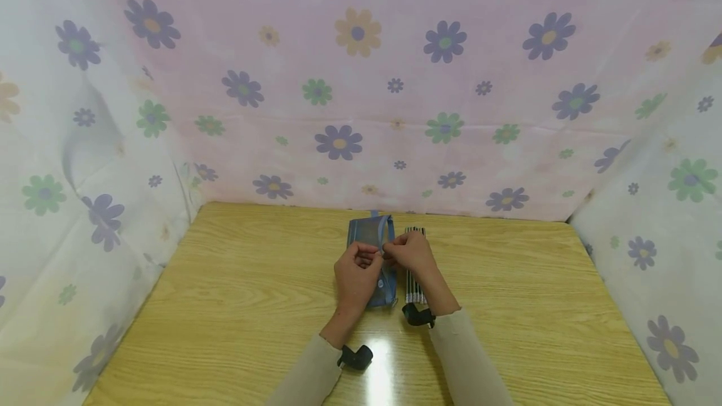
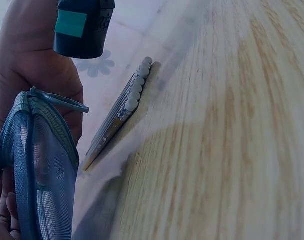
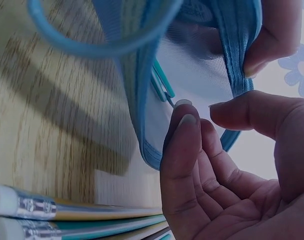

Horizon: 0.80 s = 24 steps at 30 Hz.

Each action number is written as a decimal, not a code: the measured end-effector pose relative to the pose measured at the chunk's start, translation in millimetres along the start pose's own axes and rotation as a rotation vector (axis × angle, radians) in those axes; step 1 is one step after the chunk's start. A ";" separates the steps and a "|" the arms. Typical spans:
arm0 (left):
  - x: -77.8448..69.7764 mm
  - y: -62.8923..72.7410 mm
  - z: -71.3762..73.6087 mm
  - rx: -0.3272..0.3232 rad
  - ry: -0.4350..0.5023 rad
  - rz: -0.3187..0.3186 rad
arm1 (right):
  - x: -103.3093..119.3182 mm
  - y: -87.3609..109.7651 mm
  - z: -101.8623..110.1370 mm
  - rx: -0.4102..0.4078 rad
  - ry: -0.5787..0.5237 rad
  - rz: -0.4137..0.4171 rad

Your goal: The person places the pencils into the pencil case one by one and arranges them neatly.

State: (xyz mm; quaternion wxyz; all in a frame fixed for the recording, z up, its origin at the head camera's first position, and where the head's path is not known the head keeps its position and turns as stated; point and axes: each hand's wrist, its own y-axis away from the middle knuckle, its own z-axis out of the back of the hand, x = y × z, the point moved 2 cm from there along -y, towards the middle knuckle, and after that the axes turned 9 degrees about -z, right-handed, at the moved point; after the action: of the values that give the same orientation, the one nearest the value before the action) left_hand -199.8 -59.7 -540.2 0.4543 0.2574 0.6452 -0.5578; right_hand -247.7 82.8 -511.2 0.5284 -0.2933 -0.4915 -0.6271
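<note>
A blue mesh pencil case (image 1: 383,293) lies on the table with its zipped mouth spread apart. My left hand (image 1: 358,274) pinches the edge of that mouth; in the right wrist view its fingertips (image 3: 269,42) hold the zipper band. My right hand (image 3: 232,175) is at the opening, fingers loosely bent and thumb apart, with nothing visible between them. Inside the case, a small teal looped thing (image 3: 162,82) shows close to the right fingertips; its kind is unclear. A light blue ring (image 2: 61,101) hangs at the case's end.
Several pencils (image 1: 416,290) with white erasers lie in a row just right of the case, under my right forearm. A black camera (image 1: 417,315) is strapped to the right wrist, another (image 1: 355,357) to the left. Flowered cloth (image 1: 361,111) surrounds the wooden table (image 1: 254,306).
</note>
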 end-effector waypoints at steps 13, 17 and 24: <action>-0.5 -1.2 0.6 0.010 0.001 0.004 | -3.0 8.1 8.1 -0.054 0.017 -0.007; 0.0 -1.0 0.2 0.003 0.007 0.004 | -2.3 13.4 14.2 -0.072 0.046 -0.003; 3.5 -0.1 -1.7 -0.015 -0.001 -0.008 | -3.0 21.1 25.8 -0.093 0.039 0.000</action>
State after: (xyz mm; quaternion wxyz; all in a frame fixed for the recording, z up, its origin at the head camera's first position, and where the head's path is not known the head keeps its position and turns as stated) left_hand -201.9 -58.7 -543.3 0.4544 0.2511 0.6501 -0.5548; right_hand -230.7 108.7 -498.6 0.5239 -0.3051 -0.4513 -0.6548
